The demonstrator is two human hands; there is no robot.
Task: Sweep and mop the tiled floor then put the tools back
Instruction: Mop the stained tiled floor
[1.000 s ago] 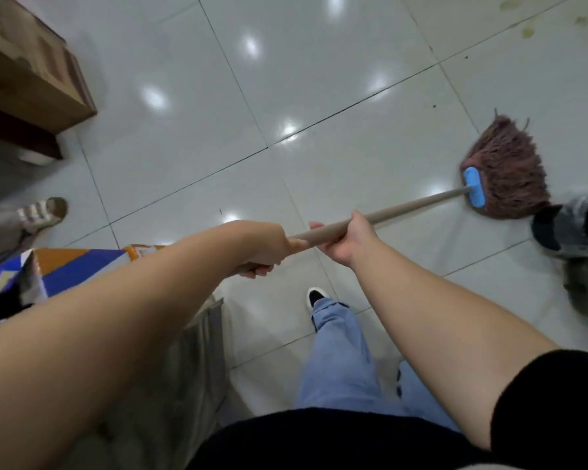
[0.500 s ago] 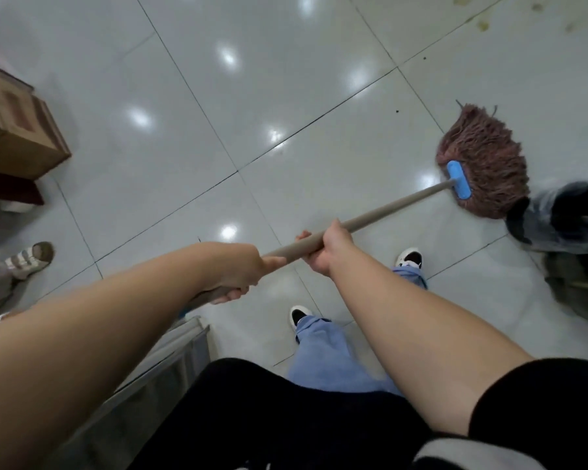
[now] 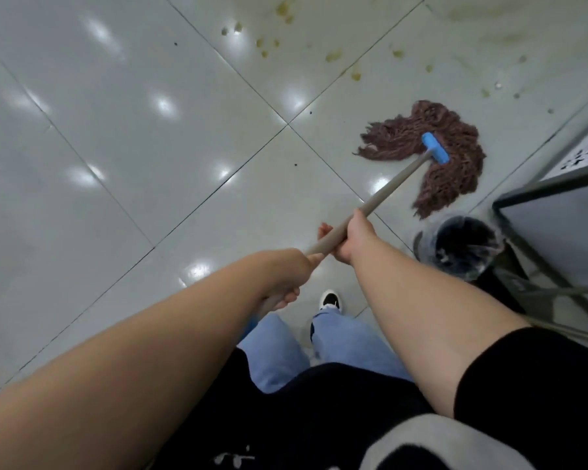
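Head view caught it all: right fingers (image 3: 325,228) were curled round the mop handle (image 3: 387,191), thumb tip peeking out on the far side of the pole. Right hand (image 3: 350,239) gripped it mid-shaft; left hand (image 3: 286,276) was clamped on the pole's near end, knuckles up, fingers wrapped underneath. The two hands sat just beside each other on the pole, both arms stretched forward.

Out along the shaft, the handle ran up and to the right to a blue clamp (image 3: 435,148). The mop head (image 3: 448,154), reddish-brown strands, lay splayed flat on the floor (image 3: 150,130), fanned to both sides of the clamp. Beyond it, yellowish spots (image 3: 333,57) dotted the tiles near the top.

Just beside the mop head, nearer the person, stood a dark bucket (image 3: 462,245). A dark-framed stand (image 3: 550,191) filled the right edge. Below the hands were blue jeans and a black-and-white shoe (image 3: 331,300) on the tiles.
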